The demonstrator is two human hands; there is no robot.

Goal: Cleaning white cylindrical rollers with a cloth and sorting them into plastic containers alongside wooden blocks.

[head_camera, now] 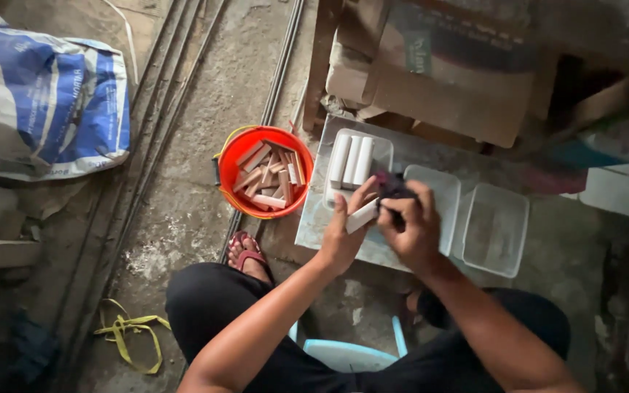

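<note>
The left hand point(343, 236) pinches a pale stick point(362, 216) steady while the right hand point(410, 227), closed on a dark cloth point(393, 188), rubs it; at eleven o'clock a clear tray point(384, 153) holds finished white sticks point(351, 160), at nine o'clock an orange bucket point(236, 156) holds brownish ones point(271, 178).

Person seen from above: bare forearms, no sleeves in view; left hand point(341, 236) and right hand point(414, 225) without gloves or rings; black trousers point(205, 298); red strapped flip-flop sandal point(245, 251) on one foot.
</note>
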